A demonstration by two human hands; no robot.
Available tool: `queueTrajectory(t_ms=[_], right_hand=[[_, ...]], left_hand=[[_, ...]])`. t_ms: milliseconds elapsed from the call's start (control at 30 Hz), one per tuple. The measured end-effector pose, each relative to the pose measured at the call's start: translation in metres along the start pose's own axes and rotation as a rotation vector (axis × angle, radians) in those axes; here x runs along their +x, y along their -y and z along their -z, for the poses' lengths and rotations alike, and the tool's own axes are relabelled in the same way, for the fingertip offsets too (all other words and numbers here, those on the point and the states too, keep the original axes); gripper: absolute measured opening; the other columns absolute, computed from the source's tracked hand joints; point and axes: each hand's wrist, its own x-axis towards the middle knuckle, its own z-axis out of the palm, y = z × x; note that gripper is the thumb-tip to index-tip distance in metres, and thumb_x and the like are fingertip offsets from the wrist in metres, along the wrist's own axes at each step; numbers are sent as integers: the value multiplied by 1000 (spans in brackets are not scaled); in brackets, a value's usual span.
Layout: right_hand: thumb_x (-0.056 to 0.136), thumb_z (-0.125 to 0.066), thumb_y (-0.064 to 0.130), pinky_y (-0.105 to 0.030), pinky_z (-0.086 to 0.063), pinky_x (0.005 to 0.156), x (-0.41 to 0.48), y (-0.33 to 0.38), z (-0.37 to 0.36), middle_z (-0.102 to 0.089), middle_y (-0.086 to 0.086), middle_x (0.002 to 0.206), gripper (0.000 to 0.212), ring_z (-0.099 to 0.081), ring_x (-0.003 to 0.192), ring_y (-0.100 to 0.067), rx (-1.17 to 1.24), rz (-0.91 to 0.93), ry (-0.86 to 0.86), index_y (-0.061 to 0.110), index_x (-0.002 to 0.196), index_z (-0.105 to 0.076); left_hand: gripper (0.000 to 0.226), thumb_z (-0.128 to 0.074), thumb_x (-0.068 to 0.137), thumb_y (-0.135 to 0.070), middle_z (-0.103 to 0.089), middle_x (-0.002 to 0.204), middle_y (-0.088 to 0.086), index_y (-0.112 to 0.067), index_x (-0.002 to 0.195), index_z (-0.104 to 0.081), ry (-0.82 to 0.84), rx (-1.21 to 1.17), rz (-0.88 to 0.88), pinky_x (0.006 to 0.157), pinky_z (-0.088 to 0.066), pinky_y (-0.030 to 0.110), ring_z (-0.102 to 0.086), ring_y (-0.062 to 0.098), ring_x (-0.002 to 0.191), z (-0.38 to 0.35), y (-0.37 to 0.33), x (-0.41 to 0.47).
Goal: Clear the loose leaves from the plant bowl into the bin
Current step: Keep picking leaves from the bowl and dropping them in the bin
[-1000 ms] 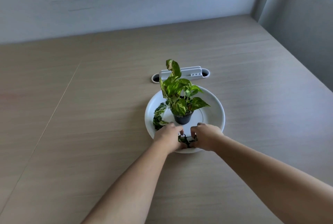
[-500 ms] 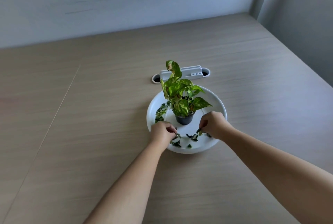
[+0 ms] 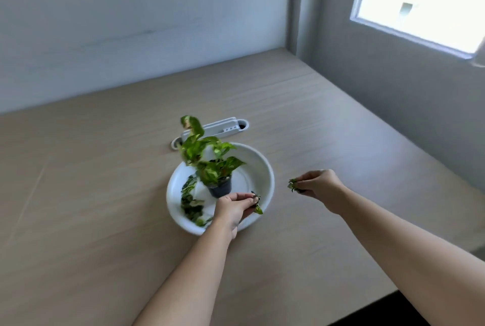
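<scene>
A white plant bowl [image 3: 265, 168] sits in the middle of the wooden table, holding a small black pot [image 3: 220, 189] with a green variegated plant [image 3: 207, 152]. Loose leaves [image 3: 191, 202] lie along the bowl's left inner side. My left hand [image 3: 233, 208] hovers over the bowl's near rim, pinched on a few loose leaves [image 3: 257, 206]. My right hand [image 3: 319, 186] is raised to the right of the bowl, outside it, pinched on a small bunch of leaves [image 3: 293, 186]. No bin is in view.
A white cable-port cover [image 3: 223, 127] is set into the table just behind the bowl. Walls stand behind and to the right, with a window [image 3: 425, 2] at upper right. The table's near right edge [image 3: 393, 291] drops to a dark floor.
Both hands have lifted out of the bowl with leaves pinched in them. The right hand has moved right, clear of the bowl. The view has swung to the right.
</scene>
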Motion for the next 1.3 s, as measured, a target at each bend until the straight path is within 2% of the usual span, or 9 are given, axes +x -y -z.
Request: queueTrajectory(t_ms=[100,267,433,600,833,933,1100,1200,1300], right_hand=[[74,-68,-11,-14,-54,49,-18,-2,71,-65,-15,72,12,-62,54,-15,107,-8,-84,-1,69,-63],[75,-63,-15,-15,-54,48,-78,-25,242,-64,-15,70,13,-65,46,-10,243,38,-286,-2,72,-62],[75,-62,-17,-13,-49,40,-183,-80,423,-66,0,46,18,-62,40,-5,239,32,-535,0,68,-59],[71,-68,-16,-14,-51,41,-275,-144,540,-62,-12,65,17,-62,47,-13,302,-29,-820,-1,66,-59],[66,-75,-10,-26,-57,61,-300,-244,590,-62,-9,63,25,-61,62,-20,284,-221,-996,9,56,-61],[69,-72,-10,-17,-54,50,-295,-284,589,-59,-7,59,27,-58,57,-16,281,-319,-1001,11,56,-61],[68,-75,-4,-20,-56,55,-279,-346,580,-64,-7,61,20,-63,57,-14,284,-515,-942,11,59,-66],[72,-73,-4,-13,-54,51,-258,-372,582,-66,-11,72,14,-63,65,-15,374,-575,-970,7,67,-66],[76,-70,-1,-27,-58,71,-235,-391,592,-68,-20,91,8,-65,82,-24,484,-572,-1063,6,78,-68]], left_hand=[[21,-60,83,14,-68,48,-1,-2,70,-61,133,6,7,47,-54,13,-65,3,44,-66,4,-15],[19,-57,83,15,-69,49,1,2,71,-62,408,97,4,48,-55,15,-66,8,45,-217,33,-63],[14,-63,82,12,-69,54,5,1,72,-62,691,277,46,49,-55,15,-67,8,46,-389,103,-142],[14,-65,82,8,-68,53,4,0,71,-63,849,418,108,48,-54,11,-67,6,47,-514,173,-216],[14,-68,81,5,-67,65,9,-2,70,-62,894,654,219,46,-53,12,-67,6,48,-588,269,-235],[20,-70,79,5,-65,66,8,-4,65,-59,838,796,256,48,-55,13,-66,7,44,-594,316,-216],[20,-70,79,6,-65,70,10,-4,64,-61,774,1047,348,46,-52,14,-66,13,50,-584,394,-172],[18,-71,80,3,-68,83,12,-4,66,-62,706,1103,411,58,-55,18,-69,18,74,-588,427,-154],[13,-70,82,1,-68,102,16,-5,73,-62,667,1045,434,78,-55,26,-66,23,89,-603,452,-140]])
